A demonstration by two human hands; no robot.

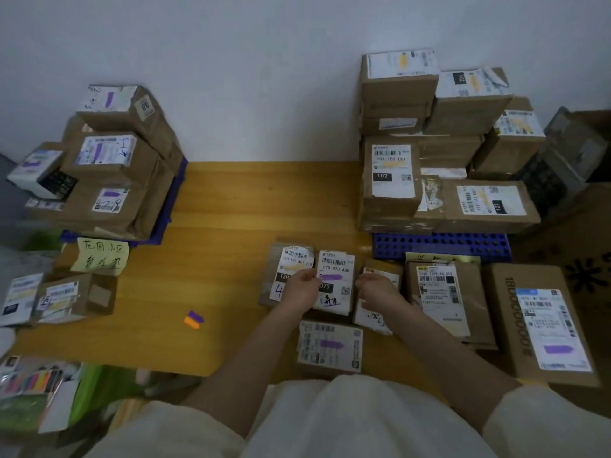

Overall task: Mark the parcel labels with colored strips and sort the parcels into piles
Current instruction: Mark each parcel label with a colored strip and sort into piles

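The parcel marked 070 (335, 280) lies on the wooden floor (231, 209) in front of you, its white label facing up with a purple strip (330, 277) across it. Your left hand (302, 289) has its fingers curled at the label's left edge, pinching there beside the strip. Your right hand (377, 287) rests with curled fingers at the parcel's right edge, over the neighbouring small parcel (377, 302); you cannot tell whether it grips anything.

Just left of the 070 parcel sits another parcel (287, 276) with a yellow-marked label, touching it. Nearer you lies a parcel with a purple-marked label (329, 345). To the right, a flat parcel (446, 302) and a long box (542, 322) lie side by side.

Loose purple and orange strips (194, 318) lie on the floor to your left. Farther back, a purple-marked pile (109, 166) stands left above a yellow handwritten note (101, 256), and a yellow-marked pile (439, 143) stands right on a blue pallet (441, 246).
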